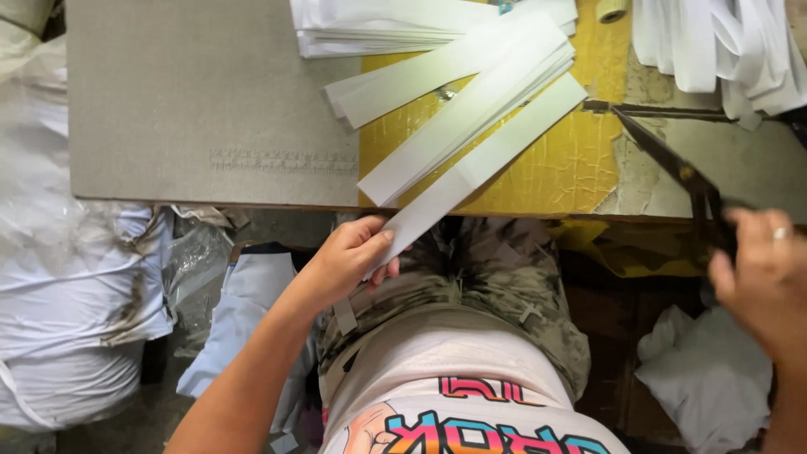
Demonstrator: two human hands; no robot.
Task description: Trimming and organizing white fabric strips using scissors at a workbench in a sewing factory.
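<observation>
Pinching one white strip, left hand | right hand: one scissors

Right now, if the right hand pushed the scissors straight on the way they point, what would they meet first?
The right hand holds dark scissors with the tips aimed up-left. Going straight on, they would probably first meet the end of the nearest white strip on the yellow table, though depth is unclear.
</observation>
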